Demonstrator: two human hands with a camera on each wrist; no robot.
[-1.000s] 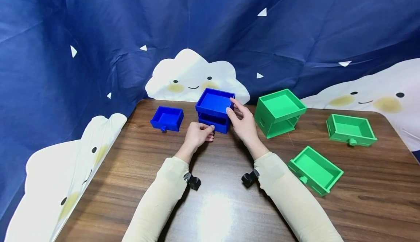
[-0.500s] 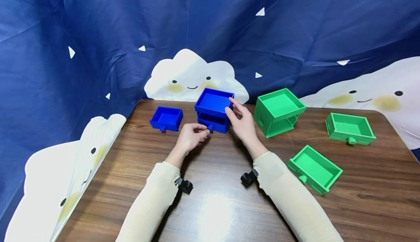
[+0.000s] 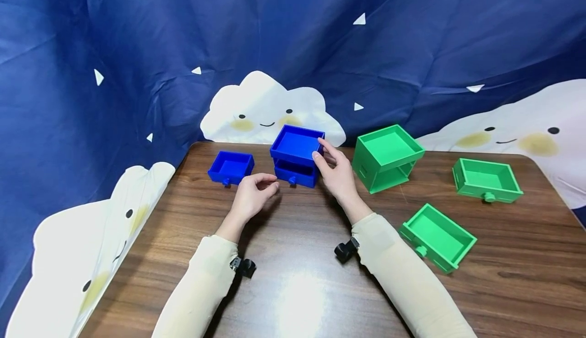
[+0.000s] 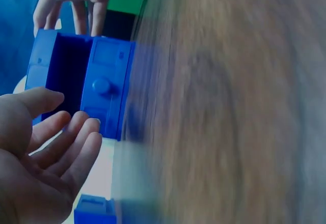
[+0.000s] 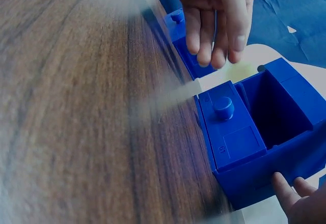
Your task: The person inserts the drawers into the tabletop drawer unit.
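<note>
We see that the left hand (image 3: 253, 195), at the blue knob (image 3: 293, 180) half a second ago, is now off it, farther toward the frame's left; the knob shows uncovered.

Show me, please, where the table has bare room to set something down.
The table is bare between the left sleeve and right sleeve, outside the left sleeve, and right of the nearer green drawer. It is crowded around the blue cabinet: the right hand touches it, the left hand is beside it, and the green cabinet stands nearby.
</note>
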